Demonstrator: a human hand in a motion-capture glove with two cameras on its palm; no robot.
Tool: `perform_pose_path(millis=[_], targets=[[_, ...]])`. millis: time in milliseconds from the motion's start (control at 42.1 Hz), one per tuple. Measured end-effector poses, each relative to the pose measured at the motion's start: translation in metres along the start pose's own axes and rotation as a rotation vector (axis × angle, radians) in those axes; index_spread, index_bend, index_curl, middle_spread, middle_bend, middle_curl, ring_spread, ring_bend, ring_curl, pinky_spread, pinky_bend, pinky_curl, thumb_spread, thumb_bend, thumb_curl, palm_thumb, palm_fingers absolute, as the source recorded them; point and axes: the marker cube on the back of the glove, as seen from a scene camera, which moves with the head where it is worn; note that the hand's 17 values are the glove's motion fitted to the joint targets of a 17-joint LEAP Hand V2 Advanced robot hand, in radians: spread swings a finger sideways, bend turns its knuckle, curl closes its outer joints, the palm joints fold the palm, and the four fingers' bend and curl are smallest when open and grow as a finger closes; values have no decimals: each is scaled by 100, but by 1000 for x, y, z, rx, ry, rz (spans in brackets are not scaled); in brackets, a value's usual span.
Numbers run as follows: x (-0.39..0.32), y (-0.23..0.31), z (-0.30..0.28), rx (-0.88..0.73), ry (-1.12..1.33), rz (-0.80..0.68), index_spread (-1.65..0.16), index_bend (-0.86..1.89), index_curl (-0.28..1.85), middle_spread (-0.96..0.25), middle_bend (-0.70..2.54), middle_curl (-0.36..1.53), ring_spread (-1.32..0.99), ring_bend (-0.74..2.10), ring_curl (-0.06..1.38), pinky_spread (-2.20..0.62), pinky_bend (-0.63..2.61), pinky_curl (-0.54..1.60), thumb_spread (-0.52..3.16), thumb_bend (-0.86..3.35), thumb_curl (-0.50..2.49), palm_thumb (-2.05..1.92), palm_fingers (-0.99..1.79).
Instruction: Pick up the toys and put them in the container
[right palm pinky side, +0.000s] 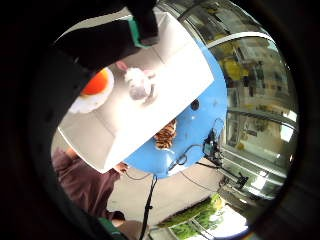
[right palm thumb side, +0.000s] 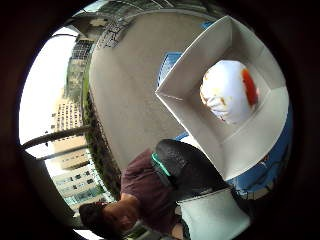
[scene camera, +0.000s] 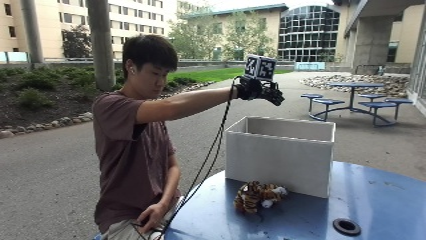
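Toys: two lie in the container (scene camera: 279, 150); tiger toy (scene camera: 258, 196) waits on the counter (scene camera: 373, 200), lower centre. Grip (scene camera: 258, 90) hovers above, fingers relaxed, empty.

Blue round surface (scene camera: 373, 200) with two things on it.
I see the white container (scene camera: 279, 155) standing toward 12 o'clock, the striped tiger toy (scene camera: 256, 196) lying just before its front wall at 9 o'clock, and a dark hole (scene camera: 347, 226) near 5 o'clock.
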Motion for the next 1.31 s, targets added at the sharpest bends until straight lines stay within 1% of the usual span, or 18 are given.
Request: perform_pose_path(millis=[71, 190, 285, 380, 475, 499, 547, 594, 713, 808, 975, 1046, 1093, 1117, 1165, 1212, 1236, 1307], targets=[[13, 11, -6, 38, -2, 24, -22, 8, 74, -5, 39, 55, -11, 84, 46, -9, 125, 54, 100, -8, 79, -3, -46], [58, 41, -15, 73, -20, 101, -19, 7, 64, -2, 27, 50, -6, 73, 39, -3, 114, 49, 105, -8, 69, -9, -34], [123, 78, -16, 87, -7, 181, -16, 8, 58, -2, 26, 48, -3, 66, 36, -1, 104, 45, 109, -9, 61, -11, -25], [210, 133, -9, 41, 163, 277, -15, 8, 52, -2, 25, 47, -2, 64, 35, 1, 98, 42, 113, -7, 55, -9, -19], [221, 139, -1, 82, 75, 501, -14, 7, 47, -2, 23, 46, -1, 65, 35, 2, 94, 40, 117, -6, 50, -7, -16], [224, 142, 3, 83, 66, 512, -13, 7, 46, -1, 22, 46, -1, 65, 34, 2, 93, 40, 118, -6, 49, -7, -15], [234, 151, 12, 76, 70, 471, -13, 7, 44, -2, 22, 45, -1, 66, 34, 2, 93, 39, 119, -5, 47, -6, -13], [242, 156, 24, 69, 68, 465, -12, 7, 42, -2, 22, 45, -1, 68, 35, 3, 92, 39, 120, -5, 45, -6, -11], [263, 154, 70, 26, 125, 617, -11, 6, 36, -2, 21, 44, -1, 74, 36, 2, 95, 39, 121, -4, 42, -4, -8], [270, 145, 134, -78, 184, 540, -10, 5, 33, -2, 21, 44, -2, 77, 36, 1, 99, 39, 122, -4, 40, -3, -8], [261, 115, 224, -159, 53, 595, -9, 4, 27, 2, 20, 43, -4, 82, 37, 1, 106, 41, 124, -2, 38, 0, -8], [258, 105, 258, -185, 42, 611, -8, 2, 24, 3, 24, 44, -7, 94, 40, 0, 108, 41, 128, 3, 39, 9, 1], [256, 102, 270, -184, 42, 616, -8, -2, 20, 0, 34, 47, -15, 113, 43, -9, 111, 40, 135, 16, 44, 31, 30], [255, 100, 273, -176, 40, 617, -8, -1, 18, 1, 31, 45, -15, 112, 40, -8, 110, 38, 134, 14, 43, 28, 20], [253, 97, 277, -148, 25, 622, -8, -6, 15, -2, 43, 49, -20, 124, 44, -21, 121, 40, 139, 25, 47, 45, 51], [252, 94, 278, -119, 1, 628, -7, -7, 10, -4, 50, 51, -24, 128, 44, -28, 124, 39, 141, 30, 49, 53, 61], [252, 93, 279, -109, -10, 630, -7, -7, 9, -6, 63, 56, -25, 132, 46, -32, 123, 39, 142, 33, 50, 59, 75], [251, 92, 278, -83, -55, 629, -7, 1, 7, -10, 81, 61, -27, 135, 47, -39, 117, 37, 146, 40, 53, 68, 91]])
